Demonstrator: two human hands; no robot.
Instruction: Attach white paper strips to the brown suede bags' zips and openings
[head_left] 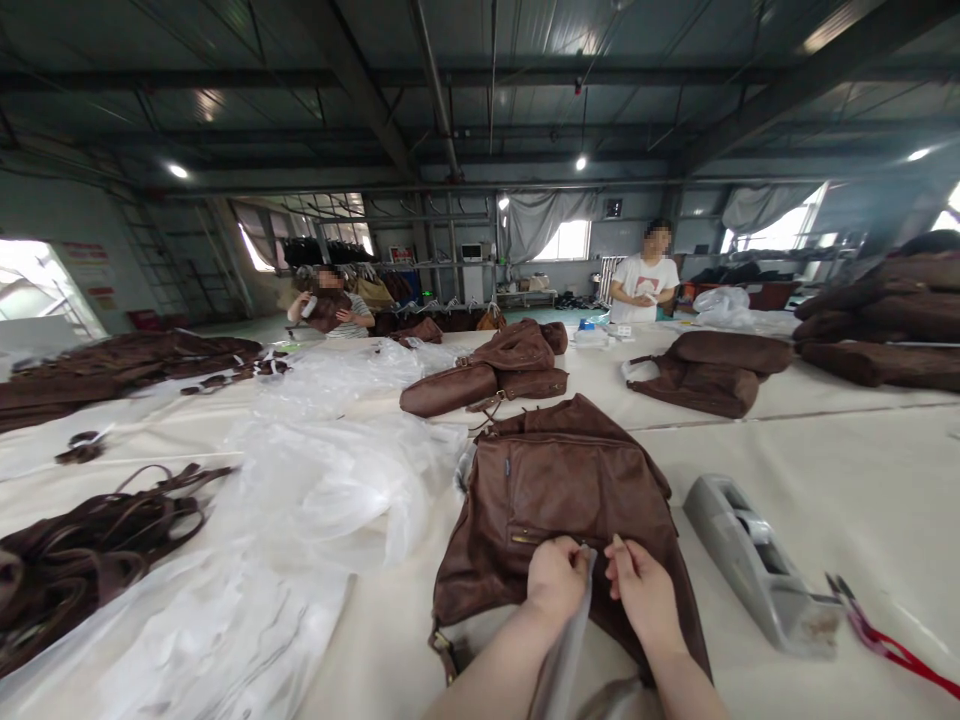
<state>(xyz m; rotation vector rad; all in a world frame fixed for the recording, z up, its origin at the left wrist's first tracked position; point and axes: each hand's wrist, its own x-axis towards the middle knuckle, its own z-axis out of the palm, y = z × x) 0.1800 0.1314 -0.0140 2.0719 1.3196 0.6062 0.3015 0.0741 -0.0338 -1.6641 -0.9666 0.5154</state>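
A brown leather bag (559,480) lies on the table in front of me, with a zip pocket (525,537) across its front. My left hand (556,580) is closed over the bag near the zip's end. Its thumb and finger pinch a translucent plastic strip (571,635), which hangs down between my forearms. Close beside it on the right, my right hand (639,585) has its thumb and forefinger together over the bag. Whatever may be between those fingertips is too small to make out.
To the right are a grey tape dispenser (765,565) and red-handled cutters (885,645). Clear plastic bags (322,490) and brown straps (97,550) lie to the left. More brown bags (495,370) sit farther back. Two people (645,285) stand beyond the table.
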